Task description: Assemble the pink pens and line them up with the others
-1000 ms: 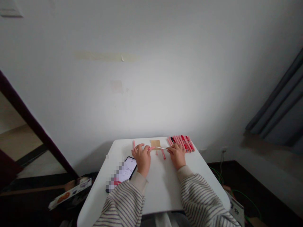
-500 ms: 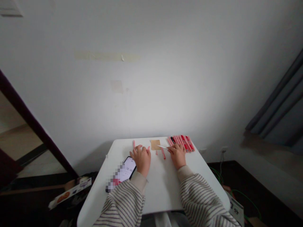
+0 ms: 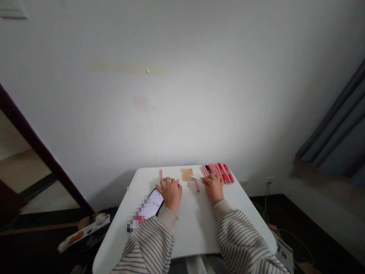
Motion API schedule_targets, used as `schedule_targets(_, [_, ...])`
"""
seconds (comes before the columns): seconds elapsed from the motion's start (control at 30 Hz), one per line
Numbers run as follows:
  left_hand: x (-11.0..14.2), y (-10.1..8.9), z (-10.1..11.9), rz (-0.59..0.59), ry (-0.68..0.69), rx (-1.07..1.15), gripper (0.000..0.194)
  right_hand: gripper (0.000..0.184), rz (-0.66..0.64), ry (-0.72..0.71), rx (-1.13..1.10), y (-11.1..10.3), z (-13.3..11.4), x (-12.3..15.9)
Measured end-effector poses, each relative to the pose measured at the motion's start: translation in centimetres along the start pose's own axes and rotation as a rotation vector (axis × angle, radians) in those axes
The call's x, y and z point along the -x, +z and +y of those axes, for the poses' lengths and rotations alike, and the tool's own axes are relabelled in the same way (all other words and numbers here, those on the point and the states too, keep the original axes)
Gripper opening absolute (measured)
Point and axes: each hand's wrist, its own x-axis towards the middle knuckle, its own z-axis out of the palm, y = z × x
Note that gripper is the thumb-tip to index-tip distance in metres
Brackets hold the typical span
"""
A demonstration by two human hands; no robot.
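Head view: low centre of frame, small white table (image 3: 194, 224). Right hand (image 3: 213, 187) has fingers pinched on a thin white refill rod (image 3: 195, 177), tip over a tan paper square (image 3: 187, 174). Left hand (image 3: 171, 191) fingers curled, grip unclear, beside a pink pen barrel (image 3: 161, 174). Row of red and pink pens (image 3: 219, 172) just right. Judged: mid-assembly; rod needs aligning with a barrel.

Home room, bare white wall (image 3: 182, 95), grey curtain (image 3: 336, 129), small table (image 3: 196, 224)
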Motion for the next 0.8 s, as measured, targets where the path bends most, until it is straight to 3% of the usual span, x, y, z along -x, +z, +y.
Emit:
schedule_targets(0.53, [-0.08, -0.32, 0.01, -0.024, -0.014, 0.043, 0.032, 0.012, 0.003, 0.013, 0.033, -0.21, -0.17, -0.04])
schedule_targets(0.8, [-0.35, -0.16, 0.18, -0.024, 0.115, 0.235, 0.025, 0.013, -0.026, -0.004, 0.049, -0.45, -0.42, -0.01])
